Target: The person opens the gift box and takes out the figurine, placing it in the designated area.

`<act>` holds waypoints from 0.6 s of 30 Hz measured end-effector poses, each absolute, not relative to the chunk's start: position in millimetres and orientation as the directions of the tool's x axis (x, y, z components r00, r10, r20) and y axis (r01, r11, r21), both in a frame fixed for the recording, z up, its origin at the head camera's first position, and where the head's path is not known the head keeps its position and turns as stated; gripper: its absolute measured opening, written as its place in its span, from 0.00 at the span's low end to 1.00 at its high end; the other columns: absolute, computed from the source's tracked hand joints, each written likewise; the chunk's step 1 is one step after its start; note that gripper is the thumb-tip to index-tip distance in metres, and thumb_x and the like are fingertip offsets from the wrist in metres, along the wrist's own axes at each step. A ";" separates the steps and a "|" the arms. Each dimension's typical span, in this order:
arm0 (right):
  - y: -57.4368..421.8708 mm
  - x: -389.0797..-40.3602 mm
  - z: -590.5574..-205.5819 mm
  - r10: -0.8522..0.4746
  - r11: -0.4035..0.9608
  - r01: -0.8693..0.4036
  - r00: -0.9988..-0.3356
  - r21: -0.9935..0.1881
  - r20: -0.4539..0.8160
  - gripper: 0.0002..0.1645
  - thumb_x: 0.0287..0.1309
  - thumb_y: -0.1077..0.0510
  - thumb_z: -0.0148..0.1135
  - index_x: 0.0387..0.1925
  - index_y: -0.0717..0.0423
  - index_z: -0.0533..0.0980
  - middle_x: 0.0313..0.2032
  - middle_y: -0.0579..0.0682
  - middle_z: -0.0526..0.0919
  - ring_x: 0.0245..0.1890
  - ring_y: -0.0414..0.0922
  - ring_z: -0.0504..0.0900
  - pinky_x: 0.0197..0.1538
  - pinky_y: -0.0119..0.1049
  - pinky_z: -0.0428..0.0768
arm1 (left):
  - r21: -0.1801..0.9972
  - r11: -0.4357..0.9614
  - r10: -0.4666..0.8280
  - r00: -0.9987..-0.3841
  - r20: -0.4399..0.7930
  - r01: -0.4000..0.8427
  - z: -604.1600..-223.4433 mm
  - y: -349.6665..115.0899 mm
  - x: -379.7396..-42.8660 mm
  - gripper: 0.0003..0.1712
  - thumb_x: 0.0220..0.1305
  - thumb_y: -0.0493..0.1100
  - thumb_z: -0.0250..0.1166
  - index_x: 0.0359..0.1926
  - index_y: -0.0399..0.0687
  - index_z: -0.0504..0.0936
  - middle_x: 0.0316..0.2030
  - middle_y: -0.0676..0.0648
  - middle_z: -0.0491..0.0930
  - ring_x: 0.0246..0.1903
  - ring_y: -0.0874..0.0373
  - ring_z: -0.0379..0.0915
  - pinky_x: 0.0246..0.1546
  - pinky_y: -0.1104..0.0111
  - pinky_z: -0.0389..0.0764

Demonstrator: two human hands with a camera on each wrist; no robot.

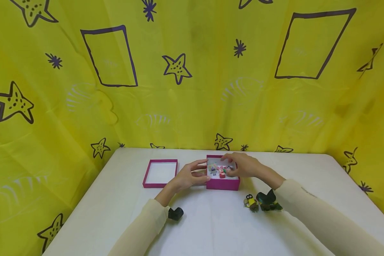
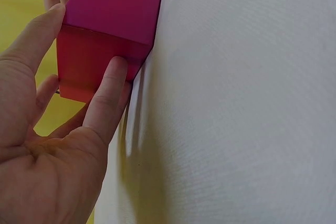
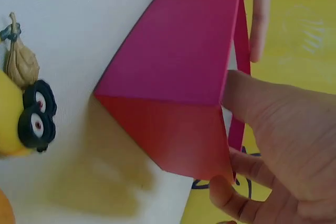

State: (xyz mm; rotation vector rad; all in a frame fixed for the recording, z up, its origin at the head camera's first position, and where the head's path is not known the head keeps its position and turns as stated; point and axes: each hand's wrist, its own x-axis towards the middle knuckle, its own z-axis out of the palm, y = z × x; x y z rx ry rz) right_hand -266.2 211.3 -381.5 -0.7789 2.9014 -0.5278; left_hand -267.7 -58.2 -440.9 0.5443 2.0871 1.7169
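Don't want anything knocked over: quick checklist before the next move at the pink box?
1. Lid off: ok. The lid lies left of the box, white inside up.
2. Box supported: ok. It sits on the table, with the left hand touching its left side.
3. Figurines inside: ok. Several small figurines are in the box.
4. Right hand clear of the box: not ok. The right hand reaches over the rim, thumb inside.
5. Figurine in right hand's grip: cannot tell.
6. No loose figurines outside: not ok. A yellow goggled figurine is on the table.
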 end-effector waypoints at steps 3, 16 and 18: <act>206.2 -265.4 -381.4 -0.470 0.846 -0.439 -0.882 -0.303 -0.035 0.35 0.57 0.49 0.77 0.64 0.51 0.77 0.54 0.58 0.83 0.50 0.56 0.81 0.48 0.55 0.84 | 0.982 0.182 0.522 -0.852 -0.046 0.059 -440.0 -58.7 -267.4 0.42 0.65 0.42 0.73 0.77 0.57 0.67 0.67 0.42 0.75 0.65 0.44 0.74 0.58 0.58 0.81; 195.2 -264.4 -384.9 -0.420 0.894 -0.399 -0.905 -0.203 -0.069 0.33 0.54 0.51 0.78 0.61 0.51 0.79 0.56 0.57 0.84 0.52 0.58 0.82 0.47 0.59 0.84 | 0.979 0.193 0.515 -0.856 -0.044 0.065 -440.2 -58.0 -267.4 0.41 0.65 0.43 0.74 0.76 0.58 0.67 0.67 0.43 0.75 0.65 0.45 0.73 0.58 0.58 0.81; 193.5 -265.5 -385.1 -0.404 0.904 -0.383 -0.911 -0.190 -0.086 0.33 0.54 0.52 0.78 0.62 0.50 0.79 0.55 0.57 0.84 0.52 0.58 0.82 0.48 0.60 0.83 | 0.980 0.188 0.518 -0.855 -0.042 0.066 -439.9 -58.2 -267.4 0.42 0.65 0.42 0.74 0.76 0.58 0.67 0.66 0.43 0.75 0.65 0.45 0.74 0.58 0.58 0.81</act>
